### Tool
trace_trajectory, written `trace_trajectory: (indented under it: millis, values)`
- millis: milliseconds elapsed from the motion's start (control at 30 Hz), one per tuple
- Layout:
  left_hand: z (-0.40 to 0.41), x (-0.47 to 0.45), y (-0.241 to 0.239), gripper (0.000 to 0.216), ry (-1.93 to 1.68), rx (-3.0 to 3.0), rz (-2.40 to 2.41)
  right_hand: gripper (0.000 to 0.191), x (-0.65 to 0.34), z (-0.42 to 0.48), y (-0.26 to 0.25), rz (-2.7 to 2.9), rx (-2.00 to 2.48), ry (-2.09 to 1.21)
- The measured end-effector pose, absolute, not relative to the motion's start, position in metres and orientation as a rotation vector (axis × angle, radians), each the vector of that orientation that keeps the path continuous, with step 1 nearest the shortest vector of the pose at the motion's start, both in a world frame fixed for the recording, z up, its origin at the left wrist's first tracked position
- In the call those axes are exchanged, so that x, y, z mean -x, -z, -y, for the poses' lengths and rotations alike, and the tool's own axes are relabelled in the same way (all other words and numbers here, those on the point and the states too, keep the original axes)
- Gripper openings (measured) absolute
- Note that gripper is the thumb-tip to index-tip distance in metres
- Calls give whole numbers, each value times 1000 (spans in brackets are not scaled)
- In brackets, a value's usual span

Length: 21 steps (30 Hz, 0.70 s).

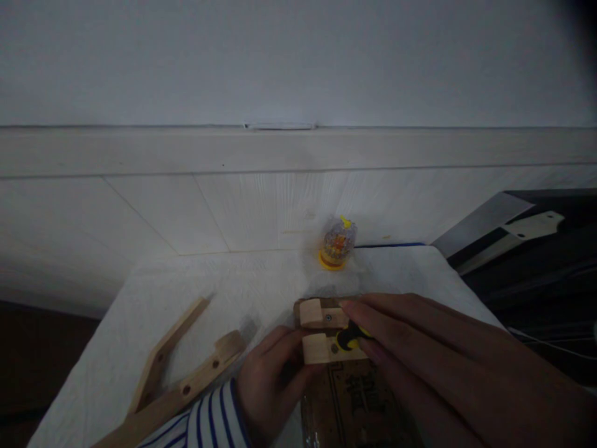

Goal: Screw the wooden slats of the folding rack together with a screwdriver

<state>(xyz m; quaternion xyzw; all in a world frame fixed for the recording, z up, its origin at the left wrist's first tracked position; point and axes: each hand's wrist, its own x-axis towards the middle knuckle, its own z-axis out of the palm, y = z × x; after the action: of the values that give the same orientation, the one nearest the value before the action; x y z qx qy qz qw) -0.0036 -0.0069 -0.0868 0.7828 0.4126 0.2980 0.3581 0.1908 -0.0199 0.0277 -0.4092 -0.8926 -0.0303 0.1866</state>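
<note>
My right hand (415, 348) reaches in from the right, its fingers closed around a short yellow-and-black screwdriver (351, 336). The screwdriver is over two pale wooden pieces, a far one (311, 313) and a near one (316, 350); a screw head shows in the far piece. On the left side, my left hand (275, 379), in a striped sleeve, has its fingers and thumb closed on the end of the near wooden piece. Under both pieces lies a brown package (345, 404) with dark print. The screwdriver's tip is hard to make out.
Two more wooden parts with dark holes, an angled one (163, 348) and one with a block end (209, 368), lie left on the white-covered table (140, 292). A clear, yellow-based container (339, 242) stands near the wall. Dark furniture with a pale bracket (536, 225) is at right.
</note>
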Motion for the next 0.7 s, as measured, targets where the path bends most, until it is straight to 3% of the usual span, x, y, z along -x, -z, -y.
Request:
trace_trajectory:
  millis: [700]
  values:
    - [8, 4, 92, 25, -814, -2020, -1116, 39, -192, 16, -31, 2608, 1067, 141]
